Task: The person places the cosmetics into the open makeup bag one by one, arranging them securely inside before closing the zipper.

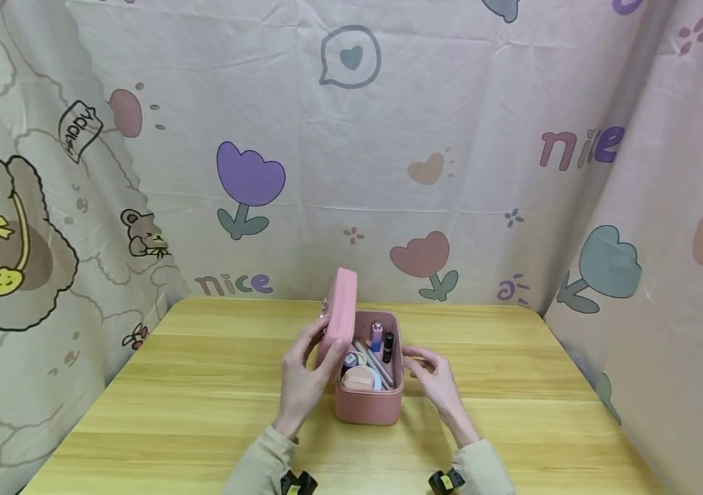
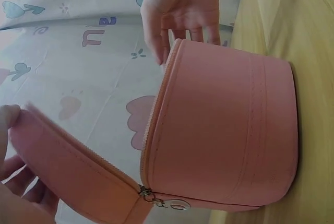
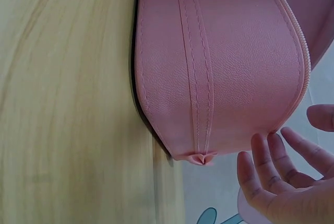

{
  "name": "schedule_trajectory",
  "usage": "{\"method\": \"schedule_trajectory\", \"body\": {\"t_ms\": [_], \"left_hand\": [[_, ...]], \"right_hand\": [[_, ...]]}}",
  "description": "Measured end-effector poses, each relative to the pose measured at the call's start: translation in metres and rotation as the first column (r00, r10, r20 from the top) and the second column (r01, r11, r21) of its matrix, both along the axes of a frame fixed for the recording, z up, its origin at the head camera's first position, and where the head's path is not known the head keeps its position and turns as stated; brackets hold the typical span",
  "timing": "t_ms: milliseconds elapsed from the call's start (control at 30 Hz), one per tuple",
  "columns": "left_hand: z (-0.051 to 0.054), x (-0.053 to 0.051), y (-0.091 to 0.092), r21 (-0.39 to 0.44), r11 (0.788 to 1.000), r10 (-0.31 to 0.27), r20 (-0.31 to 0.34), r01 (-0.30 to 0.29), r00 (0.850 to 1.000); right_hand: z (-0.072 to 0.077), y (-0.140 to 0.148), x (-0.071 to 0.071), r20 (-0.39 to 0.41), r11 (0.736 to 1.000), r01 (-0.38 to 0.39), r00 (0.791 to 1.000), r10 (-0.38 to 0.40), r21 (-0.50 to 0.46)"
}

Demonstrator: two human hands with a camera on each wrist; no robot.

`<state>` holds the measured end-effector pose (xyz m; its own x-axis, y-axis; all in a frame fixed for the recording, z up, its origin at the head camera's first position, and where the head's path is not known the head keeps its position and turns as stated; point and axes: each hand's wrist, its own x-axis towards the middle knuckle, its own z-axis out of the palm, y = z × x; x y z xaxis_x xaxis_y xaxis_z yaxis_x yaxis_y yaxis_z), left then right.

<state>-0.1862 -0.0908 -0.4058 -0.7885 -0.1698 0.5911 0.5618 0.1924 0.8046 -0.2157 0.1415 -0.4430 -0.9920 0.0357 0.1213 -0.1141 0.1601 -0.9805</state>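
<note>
head: pink case point(image 1: 368, 409) roughly midway between the tabletop point(image 1: 203, 392) side edges, left hand point(image 1: 304, 375) gripping raised lid point(image 1: 343, 306) | left wrist: zipper pull point(image 2: 145, 192) beside lid, best kept unsnagged | right wrist: right hand point(image 3: 297, 198), fingers loosely spread beside case; bracing might steady it

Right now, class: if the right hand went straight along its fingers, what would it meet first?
Probably the side of the pink case; the right hand looks very close, perhaps already touching.

The left hand point(image 1: 303, 378) grips with bent fingers point(image 1: 309, 332), while the right hand point(image 1: 439, 385) holds its own loosely curved and parted.
</note>
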Motion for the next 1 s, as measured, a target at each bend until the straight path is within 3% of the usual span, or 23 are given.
{"method": "schedule_trajectory", "body": {"t_ms": [233,333,467,567,667,767,867,1000], "left_hand": [[-0.006,-0.002,0.0,0.025,0.991,-0.13,-0.008,0.13,0.991],[-0.01,-0.006,-0.003,0.064,0.991,-0.118,0.029,0.116,0.993],[-0.02,-0.013,-0.009,0.073,0.995,-0.082,0.133,0.073,0.988],[-0.029,-0.017,-0.014,0.076,0.992,-0.114,0.251,0.098,0.961],[-0.037,-0.02,-0.016,0.098,0.984,-0.174,0.363,0.148,0.916],[-0.041,-0.02,-0.014,0.127,0.974,-0.226,0.425,0.19,0.877],[-0.044,-0.019,-0.011,0.12,0.971,-0.239,0.442,0.207,0.865],[-0.046,-0.018,-0.009,0.091,0.973,-0.232,0.438,0.214,0.868]], "right_hand": [[0.0,0.0,-0.002,0.009,1.0,-0.009,1.0,0.009,-0.011],[0.001,0.0,-0.002,0.004,1.0,-0.024,1.0,0.024,-0.014],[0.001,0.0,-0.002,-0.002,0.999,-0.034,0.999,0.034,-0.037],[0.002,0.0,-0.002,-0.005,0.998,-0.04,0.999,0.039,-0.058],[0.001,-0.001,-0.001,-0.01,0.995,-0.058,0.998,0.058,-0.077],[0.001,-0.001,0.001,-0.008,0.989,-0.094,0.996,0.093,-0.113],[0.002,-0.001,0.002,0.004,0.979,-0.13,0.991,0.132,-0.157],[0.003,-0.001,0.002,0.019,0.968,-0.149,0.988,0.156,-0.201]]}}
